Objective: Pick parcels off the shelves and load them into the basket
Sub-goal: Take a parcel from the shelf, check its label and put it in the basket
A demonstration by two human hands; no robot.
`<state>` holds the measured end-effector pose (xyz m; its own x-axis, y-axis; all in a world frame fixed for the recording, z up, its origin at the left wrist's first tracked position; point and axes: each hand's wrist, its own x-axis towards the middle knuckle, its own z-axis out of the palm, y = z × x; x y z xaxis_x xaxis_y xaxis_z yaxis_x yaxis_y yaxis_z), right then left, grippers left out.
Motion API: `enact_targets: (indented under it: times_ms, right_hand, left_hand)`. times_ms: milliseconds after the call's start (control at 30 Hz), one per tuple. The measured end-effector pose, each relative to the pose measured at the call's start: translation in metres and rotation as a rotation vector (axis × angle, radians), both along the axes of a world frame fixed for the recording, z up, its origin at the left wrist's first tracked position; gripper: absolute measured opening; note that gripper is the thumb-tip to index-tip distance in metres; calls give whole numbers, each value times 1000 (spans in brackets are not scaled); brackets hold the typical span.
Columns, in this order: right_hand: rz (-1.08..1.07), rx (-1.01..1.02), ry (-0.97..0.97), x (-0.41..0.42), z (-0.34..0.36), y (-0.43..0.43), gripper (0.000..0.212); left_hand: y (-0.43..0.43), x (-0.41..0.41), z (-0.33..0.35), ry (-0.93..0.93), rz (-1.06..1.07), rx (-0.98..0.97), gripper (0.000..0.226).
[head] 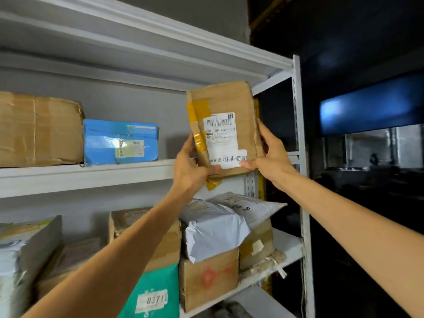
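Note:
A flat brown cardboard parcel (226,104) with yellow tape and a white barcode label stands upright at the right end of the upper shelf (91,174). My left hand (189,171) grips its lower left corner, thumb on the front. My right hand (271,157) grips its lower right edge, fingers behind and thumb on the label. The parcel's bottom sits level with the shelf's front edge; contact with the shelf cannot be told. The basket is out of view.
On the upper shelf stand a large brown carton (39,131) and a blue box (120,141). The lower shelf holds a grey bag (213,228), brown boxes (207,281), a green parcel (153,292) and more bags. A white upright post (298,125) borders the right; beyond is dark.

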<state>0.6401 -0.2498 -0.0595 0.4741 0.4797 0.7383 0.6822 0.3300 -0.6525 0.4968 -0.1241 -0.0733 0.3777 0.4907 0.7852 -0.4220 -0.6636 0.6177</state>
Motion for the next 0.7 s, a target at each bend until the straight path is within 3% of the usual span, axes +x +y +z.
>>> enact_targets:
  times_ms: [100, 333, 533, 700]
  right_hand:
    - [-95, 20, -10, 5, 1, -38, 106]
    - [-364, 33, -17, 24, 1, -152, 98]
    - [-660, 40, -48, 20, -28, -294, 110]
    - [-914, 81, 41, 6, -62, -423, 107]
  left_hand:
    - [-27, 16, -8, -39, -123, -20, 82]
    - [-102, 84, -10, -28, -417, -38, 97]
    - [-224, 146, -29, 26, -721, 9, 100]
    - [-357, 187, -56, 99, -968, -7, 95]
